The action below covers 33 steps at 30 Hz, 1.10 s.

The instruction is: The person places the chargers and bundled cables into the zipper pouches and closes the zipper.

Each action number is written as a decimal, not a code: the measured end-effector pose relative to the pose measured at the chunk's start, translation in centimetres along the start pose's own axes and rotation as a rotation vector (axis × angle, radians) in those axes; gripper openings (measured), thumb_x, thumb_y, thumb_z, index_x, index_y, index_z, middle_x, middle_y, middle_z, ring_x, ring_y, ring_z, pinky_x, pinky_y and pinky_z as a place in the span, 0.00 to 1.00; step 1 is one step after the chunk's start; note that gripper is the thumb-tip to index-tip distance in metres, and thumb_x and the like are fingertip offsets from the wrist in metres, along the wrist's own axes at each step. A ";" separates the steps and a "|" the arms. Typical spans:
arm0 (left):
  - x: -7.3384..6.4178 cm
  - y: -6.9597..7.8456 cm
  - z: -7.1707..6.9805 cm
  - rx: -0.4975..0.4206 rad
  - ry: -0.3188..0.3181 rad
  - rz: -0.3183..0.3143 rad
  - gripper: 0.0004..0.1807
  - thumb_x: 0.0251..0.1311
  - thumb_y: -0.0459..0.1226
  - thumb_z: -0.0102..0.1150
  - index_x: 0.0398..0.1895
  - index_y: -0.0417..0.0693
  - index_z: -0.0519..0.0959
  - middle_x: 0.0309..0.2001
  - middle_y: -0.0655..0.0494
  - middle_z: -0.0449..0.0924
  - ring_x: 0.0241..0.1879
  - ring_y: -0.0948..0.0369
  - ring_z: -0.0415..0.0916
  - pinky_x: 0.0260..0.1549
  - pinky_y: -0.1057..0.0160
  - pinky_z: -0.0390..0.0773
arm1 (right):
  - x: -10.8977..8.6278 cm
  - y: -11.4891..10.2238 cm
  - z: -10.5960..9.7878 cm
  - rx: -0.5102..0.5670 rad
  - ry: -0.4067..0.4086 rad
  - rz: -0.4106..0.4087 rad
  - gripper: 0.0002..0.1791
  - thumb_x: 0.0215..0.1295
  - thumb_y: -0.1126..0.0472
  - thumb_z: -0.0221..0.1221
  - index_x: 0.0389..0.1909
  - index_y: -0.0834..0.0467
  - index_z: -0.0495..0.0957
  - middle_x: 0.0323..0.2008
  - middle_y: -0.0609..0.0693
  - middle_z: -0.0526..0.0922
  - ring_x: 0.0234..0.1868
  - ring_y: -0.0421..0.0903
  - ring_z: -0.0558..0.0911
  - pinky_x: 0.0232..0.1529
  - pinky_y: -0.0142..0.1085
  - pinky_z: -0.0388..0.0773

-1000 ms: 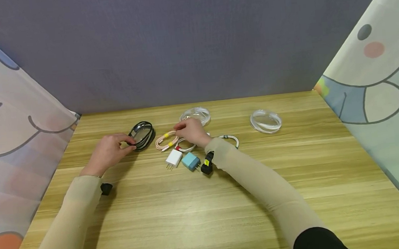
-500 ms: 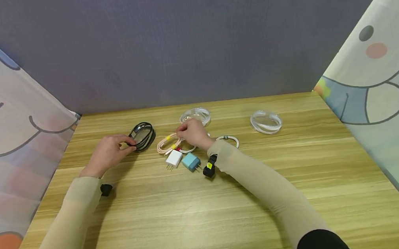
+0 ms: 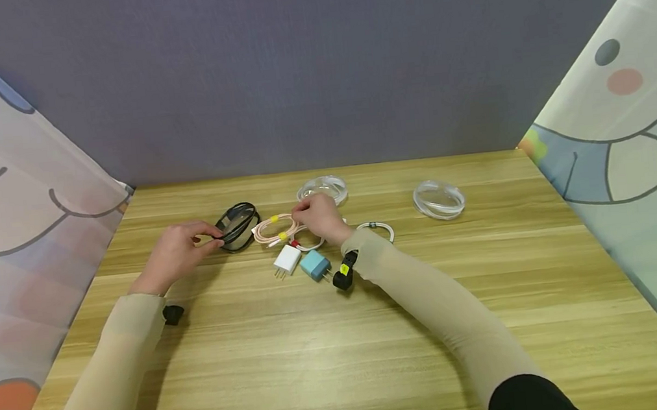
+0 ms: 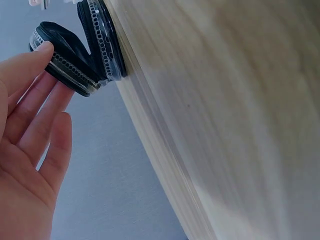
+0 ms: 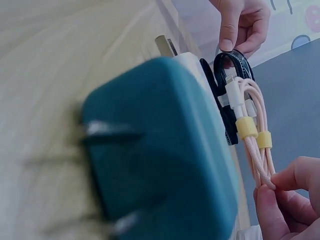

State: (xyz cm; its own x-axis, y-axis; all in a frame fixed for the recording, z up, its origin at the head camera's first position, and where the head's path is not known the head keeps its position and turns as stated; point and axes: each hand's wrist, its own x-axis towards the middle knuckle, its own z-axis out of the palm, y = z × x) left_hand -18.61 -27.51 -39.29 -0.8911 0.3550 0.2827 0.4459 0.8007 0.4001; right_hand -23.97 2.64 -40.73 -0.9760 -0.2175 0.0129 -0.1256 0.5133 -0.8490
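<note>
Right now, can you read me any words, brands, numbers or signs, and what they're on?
None: I can't read any word, brand, number or sign here.
Rounded black zippered case and peach braided cable: no writing shows.
Teal-blue plastic charger block: none on the faces that show.
White plastic charger block: too small to tell.
Yellow patch on the black wrist device: too small to tell.
Pale cartoon-printed side panels: pictures only.

Screened-off tabletop workspace, wood-grain table [image 3: 283, 359], grey back panel [image 3: 316, 69], cartoon-printed sheets [image 3: 629, 120] either side
</note>
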 end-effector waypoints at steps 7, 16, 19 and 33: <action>0.0 -0.1 0.2 -0.037 0.022 0.020 0.04 0.60 0.35 0.69 0.38 0.50 0.88 0.40 0.52 0.87 0.35 0.54 0.82 0.35 0.50 0.81 | 0.4 -0.3 0.5 -0.029 -0.017 0.027 0.07 0.66 0.61 0.64 0.39 0.57 0.89 0.38 0.49 0.87 0.36 0.42 0.80 0.34 0.31 0.74; 0.1 -0.2 0.3 -0.063 0.022 0.030 0.04 0.60 0.34 0.69 0.37 0.49 0.88 0.40 0.53 0.87 0.36 0.56 0.83 0.35 0.51 0.81 | 1.1 -0.9 2.0 0.010 -0.034 0.042 0.07 0.66 0.61 0.63 0.38 0.57 0.89 0.38 0.48 0.87 0.34 0.42 0.80 0.31 0.31 0.74; 0.0 -0.1 0.3 -0.066 0.014 0.022 0.04 0.60 0.34 0.69 0.37 0.49 0.87 0.40 0.52 0.87 0.37 0.55 0.83 0.36 0.50 0.82 | 1.3 -1.3 2.7 0.047 -0.031 0.063 0.07 0.64 0.62 0.64 0.37 0.58 0.89 0.36 0.48 0.87 0.35 0.41 0.79 0.32 0.30 0.74; 0.1 0.5 0.1 -0.082 -0.013 -0.007 0.04 0.61 0.34 0.69 0.38 0.48 0.87 0.41 0.50 0.86 0.37 0.53 0.83 0.37 0.48 0.82 | 1.6 -2.4 4.7 0.220 0.033 0.208 0.07 0.61 0.63 0.69 0.38 0.61 0.88 0.35 0.49 0.86 0.35 0.41 0.81 0.35 0.29 0.77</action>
State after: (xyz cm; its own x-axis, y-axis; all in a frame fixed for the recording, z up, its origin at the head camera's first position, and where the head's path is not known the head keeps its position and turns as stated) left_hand -18.48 -27.10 -39.14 -0.8951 0.3563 0.2680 0.4444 0.7613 0.4721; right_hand -24.42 -2.83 -41.19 -0.9824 -0.0977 -0.1590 0.1155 0.3508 -0.9293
